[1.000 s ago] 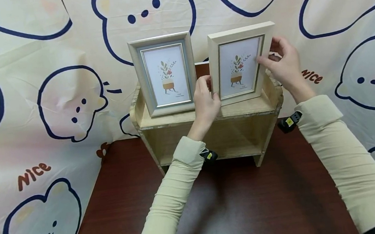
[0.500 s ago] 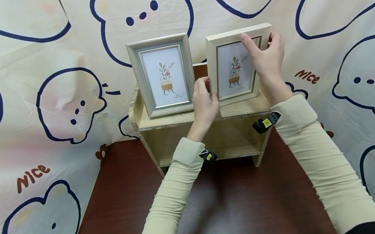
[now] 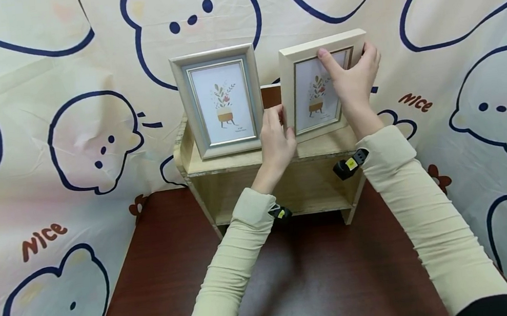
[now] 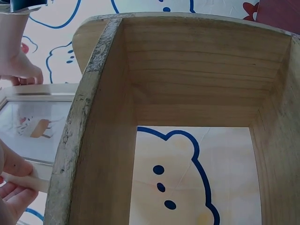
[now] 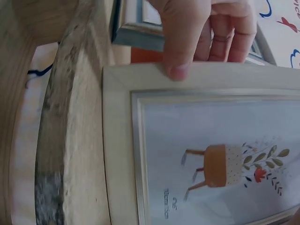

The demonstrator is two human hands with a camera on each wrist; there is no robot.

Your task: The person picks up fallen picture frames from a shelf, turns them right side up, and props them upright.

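Observation:
A cream picture frame (image 3: 319,125) with a potted-plant print stands slightly turned on the right of a small wooden shelf (image 3: 326,147). My left hand (image 3: 276,140) pinches its lower left edge, thumb in front and fingers behind, as the right wrist view shows on the cream frame (image 5: 117,140). My right hand (image 3: 356,80) holds its upper right side, with the thumb over the front and the fingers round the outer edge. On the shelf's left, a silver-and-blue picture frame (image 3: 200,132) with the same print stands apart from both hands.
The shelf's open lower compartment (image 4: 197,70) faces me. It stands on a dark red-brown table (image 3: 331,283) against a pale cloth backdrop (image 3: 100,71) with bear outlines. Between the two frames, a reddish-brown piece (image 3: 271,96) shows behind.
My right hand has moved left from the cream frame's right edge, and its thumb now lies over the front near the top. The left hand keeps its hold.

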